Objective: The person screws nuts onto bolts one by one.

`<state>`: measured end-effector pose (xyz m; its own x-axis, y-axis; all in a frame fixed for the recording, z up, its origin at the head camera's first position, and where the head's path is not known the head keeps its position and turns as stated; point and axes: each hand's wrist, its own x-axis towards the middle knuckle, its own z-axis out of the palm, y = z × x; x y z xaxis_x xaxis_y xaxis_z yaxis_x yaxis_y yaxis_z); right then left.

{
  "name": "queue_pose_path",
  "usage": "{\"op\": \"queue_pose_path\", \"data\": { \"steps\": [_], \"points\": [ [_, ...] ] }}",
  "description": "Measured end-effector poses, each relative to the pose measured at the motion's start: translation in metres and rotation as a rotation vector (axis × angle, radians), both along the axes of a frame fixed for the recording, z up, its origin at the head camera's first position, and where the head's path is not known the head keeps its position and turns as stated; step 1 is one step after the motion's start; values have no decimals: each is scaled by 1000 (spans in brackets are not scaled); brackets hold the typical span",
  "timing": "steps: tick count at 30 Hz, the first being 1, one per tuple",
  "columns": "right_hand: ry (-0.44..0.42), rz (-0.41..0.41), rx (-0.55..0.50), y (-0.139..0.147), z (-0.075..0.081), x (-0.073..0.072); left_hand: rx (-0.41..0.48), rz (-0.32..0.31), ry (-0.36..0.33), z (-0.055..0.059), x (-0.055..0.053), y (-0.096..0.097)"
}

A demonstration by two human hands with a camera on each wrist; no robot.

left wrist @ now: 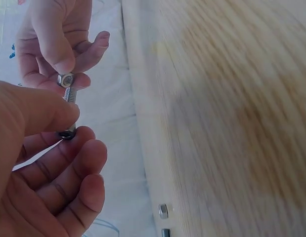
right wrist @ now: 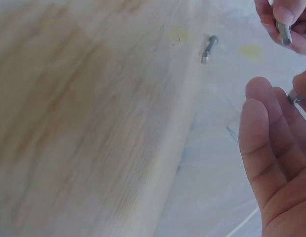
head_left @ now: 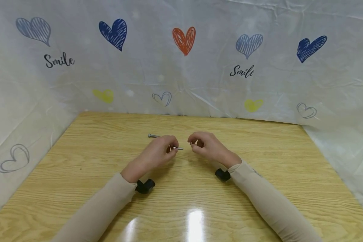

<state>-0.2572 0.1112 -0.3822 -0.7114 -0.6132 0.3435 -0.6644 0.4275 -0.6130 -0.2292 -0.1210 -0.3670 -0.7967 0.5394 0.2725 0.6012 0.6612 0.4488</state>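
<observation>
A small silver bolt (head_left: 179,148) is pinched between the thumb and fingers of my left hand (head_left: 157,153), its threaded end pointing right. My right hand (head_left: 211,148) faces it across a short gap in the head view, holding a hex nut (left wrist: 66,80) between thumb and fingertip. In the left wrist view, the nut overlaps the tip of the bolt's thread. Seen from the right wrist, the nut (right wrist: 294,98) is partly covered by the thumb. The other fingers of my right hand (right wrist: 276,148) are extended.
Behind my left hand a second bolt (head_left: 153,135) lies on the wooden table (head_left: 260,201), partly hidden by that hand. A nut (right wrist: 205,58) is at its end. A white sheet (head_left: 211,80) printed with hearts hangs along the table's back and sides.
</observation>
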Motion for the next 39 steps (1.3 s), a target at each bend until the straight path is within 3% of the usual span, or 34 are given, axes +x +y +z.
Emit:
{"op": "queue_pose_path", "data": {
  "steps": [8, 21, 25, 29, 39],
  "points": [
    [60, 4, -81, 6, 0, 8, 27, -26, 41, 1, 2, 9],
    [-89, -35, -228, 7, 0, 17, 75, -22, 62, 0, 2, 18],
    [-142, -31, -275, 5, 9, 27, 81, -17, 64, 0, 2, 20],
    [-152, -22, -297, 2, 21, 38, 79, -7, 65, 1, 3, 21],
    [-161, -28, -313, 0, 22, 41, 97, -24, 86, 0, 3, 22]
  ]
}}
